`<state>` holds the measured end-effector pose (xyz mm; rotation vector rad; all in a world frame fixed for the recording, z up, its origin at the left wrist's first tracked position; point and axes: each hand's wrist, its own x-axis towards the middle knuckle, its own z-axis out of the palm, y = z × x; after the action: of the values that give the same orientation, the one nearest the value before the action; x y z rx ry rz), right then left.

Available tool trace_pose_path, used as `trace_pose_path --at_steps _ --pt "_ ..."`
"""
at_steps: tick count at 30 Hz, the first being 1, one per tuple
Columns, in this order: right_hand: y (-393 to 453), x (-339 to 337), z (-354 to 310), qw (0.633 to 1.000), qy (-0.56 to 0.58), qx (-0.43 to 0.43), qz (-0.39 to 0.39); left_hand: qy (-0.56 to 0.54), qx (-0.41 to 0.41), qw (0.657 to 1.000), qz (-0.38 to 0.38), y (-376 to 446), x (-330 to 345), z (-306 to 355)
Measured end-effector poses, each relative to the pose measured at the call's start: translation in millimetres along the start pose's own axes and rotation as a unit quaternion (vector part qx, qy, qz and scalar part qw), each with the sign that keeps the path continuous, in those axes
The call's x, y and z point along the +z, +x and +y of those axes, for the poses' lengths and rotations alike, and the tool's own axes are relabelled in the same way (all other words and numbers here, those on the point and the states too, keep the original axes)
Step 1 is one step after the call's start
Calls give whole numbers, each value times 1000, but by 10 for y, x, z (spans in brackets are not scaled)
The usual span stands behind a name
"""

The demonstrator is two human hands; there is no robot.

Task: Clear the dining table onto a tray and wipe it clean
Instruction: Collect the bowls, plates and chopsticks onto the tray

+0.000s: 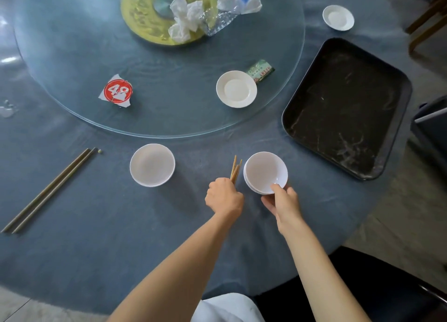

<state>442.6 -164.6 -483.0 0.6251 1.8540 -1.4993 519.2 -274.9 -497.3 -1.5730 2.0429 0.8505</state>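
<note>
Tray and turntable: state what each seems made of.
The tray looks like black plastic with a matte, scuffed finish: pale scratches streak its base. The turntable looks like clear glass: the blue cloth shows through it and its rim glints.

Blue-clothed table (96,237): glass turntable (72,55), tray (346,108), bowls (152,165), chopsticks (48,191).

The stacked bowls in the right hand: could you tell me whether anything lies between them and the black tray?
Nothing visible does. Only bare blue tablecloth separates the stacked bowls, held by the right hand, from the black tray.
</note>
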Motion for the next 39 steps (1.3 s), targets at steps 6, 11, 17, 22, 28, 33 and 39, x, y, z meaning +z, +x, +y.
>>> trace_pose_path --at_steps 6,11,17,22,28,33,39 --pt "-91 19 54 995 91 14 -25 -44 64 997 -20 46 -44 -190" --pt "-239 -2 43 997 62 1 -40 -302 99 938 -137 45 -242 -431" --pt "-621 268 -43 995 34 -34 -84 -501 150 843 -127 -91 -1040 -900" --pt "-964 793 -44 991 -21 -47 -123 -520 148 840 -52 115 -1772 -1513" --pt "-1214 1565 131 984 -61 -43 -160 -245 158 949 122 659 -2227 -2496" --pt "-1276 2032 299 984 -97 -45 -143 -117 122 975 144 1089 -2292 -3141" --pt "-1257 2236 523 989 -111 -31 -89 -75 100 986 114 1327 -2217 -3481"
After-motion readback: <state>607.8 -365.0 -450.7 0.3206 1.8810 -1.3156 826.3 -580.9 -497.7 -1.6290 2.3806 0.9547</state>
